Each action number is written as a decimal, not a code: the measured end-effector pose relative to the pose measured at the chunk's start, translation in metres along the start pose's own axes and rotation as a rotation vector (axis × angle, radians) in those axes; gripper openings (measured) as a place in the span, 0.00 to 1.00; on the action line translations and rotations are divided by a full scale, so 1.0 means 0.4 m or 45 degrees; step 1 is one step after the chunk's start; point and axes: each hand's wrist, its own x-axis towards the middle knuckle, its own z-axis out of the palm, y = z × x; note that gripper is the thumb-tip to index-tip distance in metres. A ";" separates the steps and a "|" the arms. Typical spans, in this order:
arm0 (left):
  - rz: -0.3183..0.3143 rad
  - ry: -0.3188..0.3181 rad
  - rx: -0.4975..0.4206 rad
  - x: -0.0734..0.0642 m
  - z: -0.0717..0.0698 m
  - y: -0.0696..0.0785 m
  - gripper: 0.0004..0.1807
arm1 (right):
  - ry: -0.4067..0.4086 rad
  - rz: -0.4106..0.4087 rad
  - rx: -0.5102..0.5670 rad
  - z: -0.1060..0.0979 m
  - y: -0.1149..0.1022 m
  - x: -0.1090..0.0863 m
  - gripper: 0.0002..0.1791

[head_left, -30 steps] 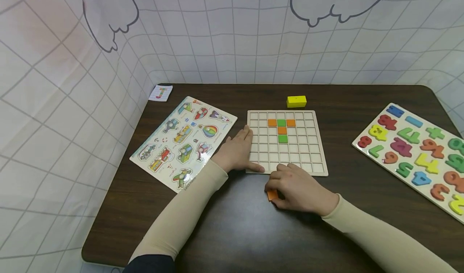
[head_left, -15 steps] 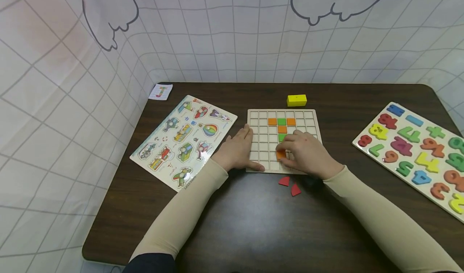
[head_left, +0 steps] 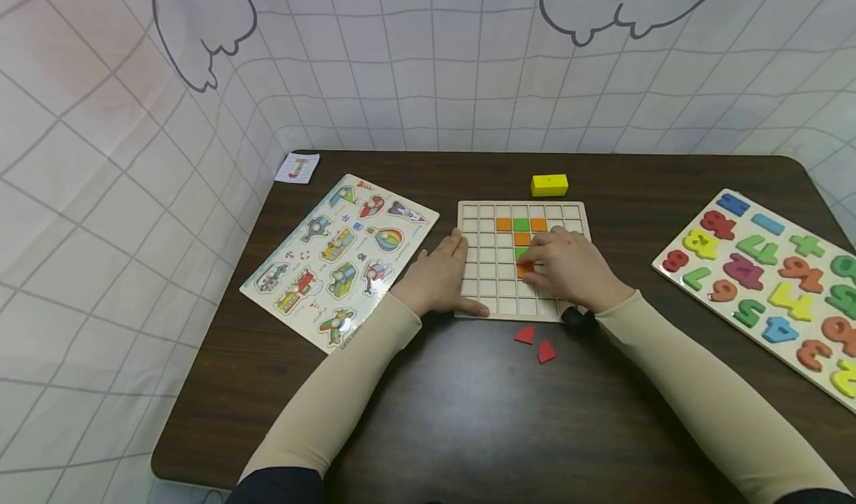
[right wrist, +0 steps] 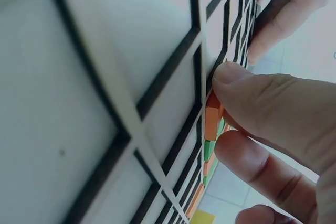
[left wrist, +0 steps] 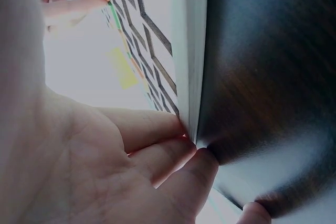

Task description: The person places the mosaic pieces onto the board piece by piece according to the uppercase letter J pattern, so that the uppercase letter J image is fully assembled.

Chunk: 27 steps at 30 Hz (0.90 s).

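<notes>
A wooden grid board (head_left: 491, 308) lies in the middle of the table. Its upper cells bear a small T-like pattern of orange tiles and green tiles (head_left: 521, 224). My right hand (head_left: 571, 270) pinches another orange tile (right wrist: 212, 119) between thumb and fingers, right at the cell below the lowest green tile (right wrist: 208, 150). My left hand (head_left: 438, 277) rests along the board's left edge, fingers straight and thumb at the near left corner. In the left wrist view, the left fingertips touch the board's side. Two red pieces (head_left: 524, 334) lie just in front of the board.
A vehicle picture puzzle (head_left: 361, 266) lies at left, partly beside the left forearm. A number puzzle board (head_left: 762, 281) lies at right. Behind the grid board sits a yellow block (head_left: 549, 185). A small card with a J (head_left: 297, 168) lies at the back left corner.
My right hand has carried the orange tile from the table in front up onto the board, just under the green tile. The two red pieces have come into view. My left hand stays put.
</notes>
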 end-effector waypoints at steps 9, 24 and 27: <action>0.002 -0.005 -0.003 0.001 0.005 0.001 0.76 | -0.057 0.041 0.110 0.002 0.001 0.001 0.12; -0.005 -0.022 -0.020 -0.001 -0.004 0.001 0.76 | -0.094 -0.015 0.271 -0.031 -0.048 -0.059 0.09; -0.009 -0.021 -0.015 0.000 -0.004 0.001 0.76 | -0.140 -0.103 0.323 -0.033 -0.060 -0.080 0.08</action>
